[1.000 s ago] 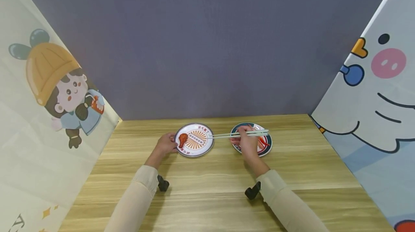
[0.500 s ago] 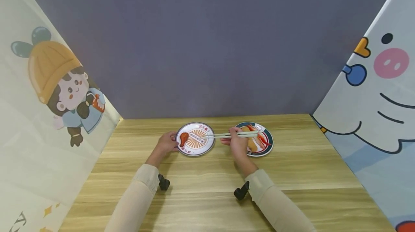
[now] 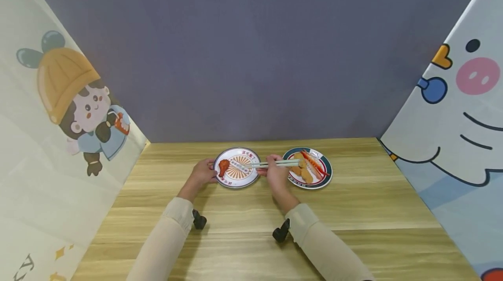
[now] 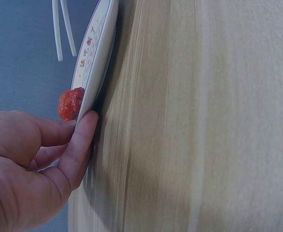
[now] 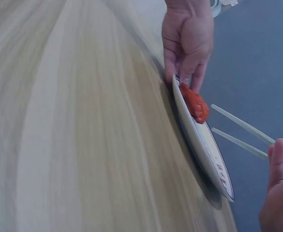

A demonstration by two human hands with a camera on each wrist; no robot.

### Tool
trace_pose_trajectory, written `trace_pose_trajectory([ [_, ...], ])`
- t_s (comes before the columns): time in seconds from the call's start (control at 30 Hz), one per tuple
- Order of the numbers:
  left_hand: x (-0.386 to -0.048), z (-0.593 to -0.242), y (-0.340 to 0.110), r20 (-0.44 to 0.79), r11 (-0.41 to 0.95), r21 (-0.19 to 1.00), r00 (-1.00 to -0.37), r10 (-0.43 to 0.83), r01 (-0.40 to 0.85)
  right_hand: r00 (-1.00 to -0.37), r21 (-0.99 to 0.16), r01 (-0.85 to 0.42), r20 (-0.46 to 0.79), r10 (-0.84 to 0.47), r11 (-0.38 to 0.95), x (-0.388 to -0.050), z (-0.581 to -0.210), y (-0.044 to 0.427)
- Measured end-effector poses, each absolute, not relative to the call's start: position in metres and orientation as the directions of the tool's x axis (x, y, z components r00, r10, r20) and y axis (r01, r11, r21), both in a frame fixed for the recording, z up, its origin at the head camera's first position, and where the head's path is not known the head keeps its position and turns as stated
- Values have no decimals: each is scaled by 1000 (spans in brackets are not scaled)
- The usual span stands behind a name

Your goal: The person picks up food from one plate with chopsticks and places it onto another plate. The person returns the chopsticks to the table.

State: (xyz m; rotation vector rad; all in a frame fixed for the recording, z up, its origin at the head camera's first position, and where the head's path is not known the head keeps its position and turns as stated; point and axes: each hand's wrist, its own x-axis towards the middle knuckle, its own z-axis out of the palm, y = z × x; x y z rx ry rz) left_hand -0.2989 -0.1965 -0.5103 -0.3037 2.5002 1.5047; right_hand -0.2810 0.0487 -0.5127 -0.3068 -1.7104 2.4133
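Observation:
My left hand [image 3: 203, 172] pinches the left rim of a white plate [image 3: 247, 180] printed with an orange sunburst; in the left wrist view the thumb lies above the rim and a finger below. On this plate, near that hand, lies a reddish-brown fried drumstick [image 3: 224, 167]. My right hand [image 3: 276, 174] holds a pair of pale chopsticks [image 3: 284, 163]. Their tips are over the plate's middle, parted and apart from the drumstick in the right wrist view, with nothing between them.
Right of my right hand stands a green-rimmed plate [image 3: 329, 165] with several golden fried pieces [image 3: 306, 175] and long red-and-white shrimp or crab sticks [image 3: 315, 163]. A grey panel [image 3: 259, 54] rises behind the wooden table [image 3: 235, 233], with cartoon-printed panels at both sides.
My right hand has moved left with the chopsticks, from over the green-rimmed plate to beside the white one, uncovering the food there. The left hand keeps its hold on the rim.

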Motion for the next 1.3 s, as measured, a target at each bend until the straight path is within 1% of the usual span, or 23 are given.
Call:
trace_pose_trajectory([
  [0.17, -299, -510, -197, -281, 462, 843, -958, -61, -276, -964, -950, 21, -102, 246, -311, -281, -517, 36],
  [0.43, -299, -509, -196, -285, 459, 845, -958, -47, -274, -959, -941, 5, -101, 264, -339, -280, -518, 18],
  [0.63, -301, -512, -196, -279, 417, 868, -959, -41, -270, -956, -954, 6, -93, 280, -299, -278, -520, 9],
  [0.73, -301, -513, -197, -269, 431, 864, -962, -43, -261, -954, -958, -8, -78, 289, -285, -277, -521, 5],
  [0.87, -301, -515, -198, -257, 446, 859, -965, -49, -252, -956, -968, -26, -49, 288, -251, -274, -522, 1],
  [1.13, -300, -514, -199, -252, 447, 860, -967, -46, -246, -965, -991, -66, 34, 261, -116, -272, -524, 1],
  [1.23, -300, -514, -199, -254, 454, 857, -966, -43, -245, -957, -995, -60, 34, 289, -79, -275, -525, 2],
  [1.3, -300, -514, -200, -259, 456, 855, -965, -39, -248, -950, -996, -41, 13, 311, -83, -277, -525, 4],
])
